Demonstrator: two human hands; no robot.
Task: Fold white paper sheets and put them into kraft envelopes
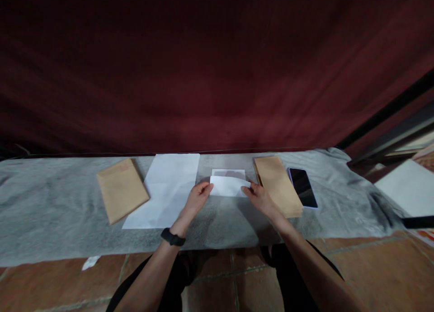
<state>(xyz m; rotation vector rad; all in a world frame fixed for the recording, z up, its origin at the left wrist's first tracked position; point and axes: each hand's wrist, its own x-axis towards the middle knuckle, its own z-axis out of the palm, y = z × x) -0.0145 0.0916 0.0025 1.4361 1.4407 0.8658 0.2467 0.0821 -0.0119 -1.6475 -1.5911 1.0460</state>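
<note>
Making out no readable text, label, brand, number or sign anywhere. Catching only a faint reddish mark (pixel 125 167) near the upper right corner of the brown paper packet (pixel 122 194) at the left of the counter (pixel 64 203), blurring too much to tell as lettering, a stamp or a drawing. Also showing red and white patches (pixel 426 235) at the far right edge of the view, running out of frame and staying too small and smeared to read as print.
</note>
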